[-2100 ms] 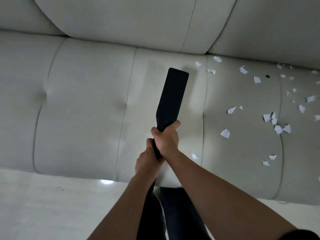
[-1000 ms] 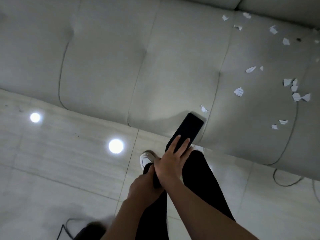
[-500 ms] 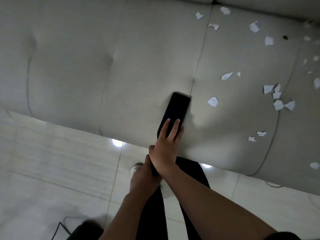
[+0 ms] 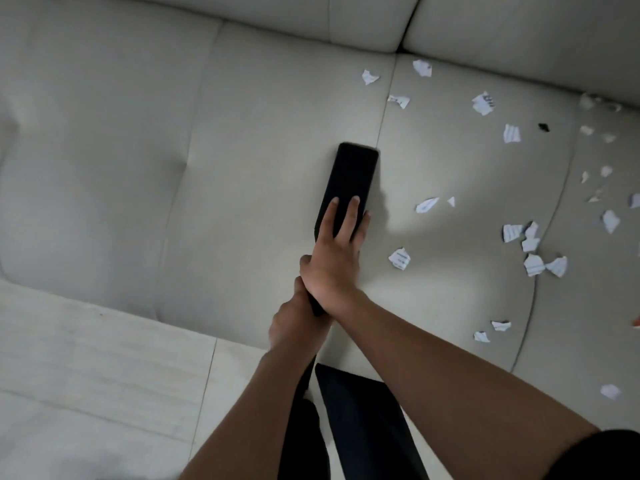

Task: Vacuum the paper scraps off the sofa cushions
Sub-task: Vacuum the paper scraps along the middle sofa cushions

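Note:
A flat black vacuum nozzle lies on the pale sofa seat cushion, its tip next to the seam between two cushions. My right hand rests on top of the nozzle with straight fingers pressing it down. My left hand grips the nozzle's narrow neck just below, partly hidden under the right wrist. White paper scraps lie scattered over the cushion to the right, the nearest a short way right of my right hand.
More scraps lie near the backrest and toward the far right. A small dark fleck sits among them. Pale tiled floor runs along the sofa's front edge. My dark trouser legs stand against the sofa.
The nozzle has slid from the sofa's front edge up across the seat toward the backrest. My right hand went from gripping it to pressing flat on top. One scrap near the front edge is gone.

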